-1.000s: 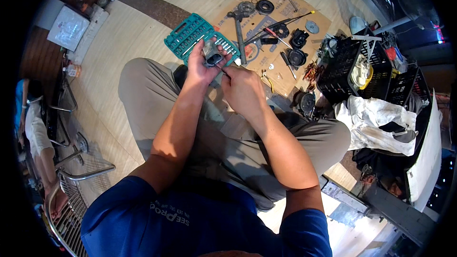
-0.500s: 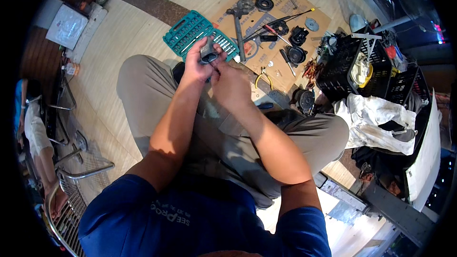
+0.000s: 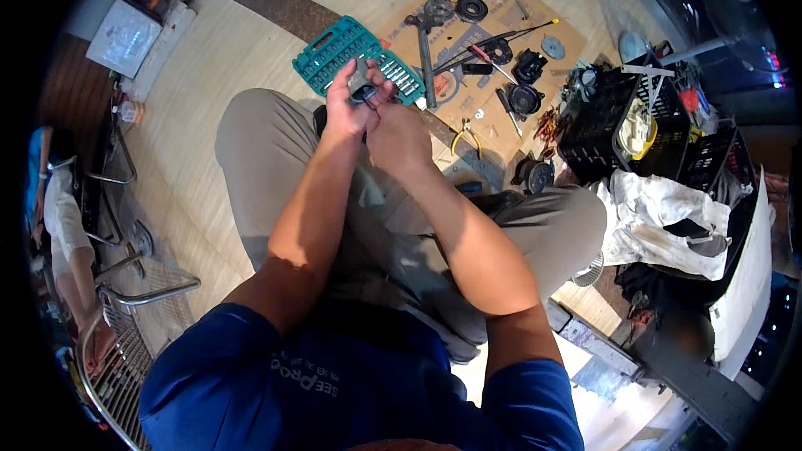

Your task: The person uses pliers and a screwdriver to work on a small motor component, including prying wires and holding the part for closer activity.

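My left hand (image 3: 344, 113) grips a small grey part with a dark oval opening (image 3: 362, 93), held up above my lap. Close against it is my right hand (image 3: 399, 140), its fingers drawn together at the part's near side; whatever they pinch is hidden. Just beyond both hands lies a teal socket set case (image 3: 322, 54), opened out, with rows of sockets. To the right of my hands, yellow-handled pliers (image 3: 465, 139) rest at the near edge of a cardboard sheet (image 3: 493, 121). A hammer (image 3: 425, 58) lies between the case and the cardboard's loose parts.
Black round motor parts (image 3: 525, 98), a screwdriver (image 3: 508, 110) and long thin rods (image 3: 501, 34) are spread over the cardboard. On the right stand black plastic crates (image 3: 589, 129) and a stained white cloth (image 3: 660, 217). A metal chair (image 3: 125, 367) and another person's leg (image 3: 71, 234) are at left.
Both hands stay together at the grey part, with the right hand's fingers shifted slightly against it. The whole view has moved a little as my head turned.
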Motion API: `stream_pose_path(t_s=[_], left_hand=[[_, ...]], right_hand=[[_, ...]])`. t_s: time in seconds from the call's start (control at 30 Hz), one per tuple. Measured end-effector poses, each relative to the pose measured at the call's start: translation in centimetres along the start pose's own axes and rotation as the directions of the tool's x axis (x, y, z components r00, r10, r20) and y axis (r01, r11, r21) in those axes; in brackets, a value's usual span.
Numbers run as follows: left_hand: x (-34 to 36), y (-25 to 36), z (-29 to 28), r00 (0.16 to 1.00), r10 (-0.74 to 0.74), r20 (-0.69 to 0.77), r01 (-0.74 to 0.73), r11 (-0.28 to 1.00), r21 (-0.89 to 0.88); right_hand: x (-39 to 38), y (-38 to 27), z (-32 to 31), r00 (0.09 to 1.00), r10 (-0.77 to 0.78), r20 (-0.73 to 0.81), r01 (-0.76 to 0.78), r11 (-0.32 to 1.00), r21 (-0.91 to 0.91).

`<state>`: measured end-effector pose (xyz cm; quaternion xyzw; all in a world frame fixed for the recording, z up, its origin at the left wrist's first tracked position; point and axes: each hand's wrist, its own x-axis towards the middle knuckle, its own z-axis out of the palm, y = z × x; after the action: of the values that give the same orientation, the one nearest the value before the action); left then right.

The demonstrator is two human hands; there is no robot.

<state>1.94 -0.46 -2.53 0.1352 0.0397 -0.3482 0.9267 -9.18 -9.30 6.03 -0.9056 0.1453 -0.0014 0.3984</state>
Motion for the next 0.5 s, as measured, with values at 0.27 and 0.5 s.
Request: stream_pose_path(t_s=[0.27,0.5], left_hand=[[0.7,0.2,0.6,0.996,0.043,-0.079,-0.046,0.998,-0.047],[0.5,0.7,0.6,0.991,-0.002,-0.135,-0.009,0.996,-0.087]], right_hand=[[1.5,0.1,0.2,0.997,0.078,0.008,-0.078,0.994,0.080],[1.5,-0.2,0.6,0.991,0.074,0.111,-0.075,0.997,-0.003]])
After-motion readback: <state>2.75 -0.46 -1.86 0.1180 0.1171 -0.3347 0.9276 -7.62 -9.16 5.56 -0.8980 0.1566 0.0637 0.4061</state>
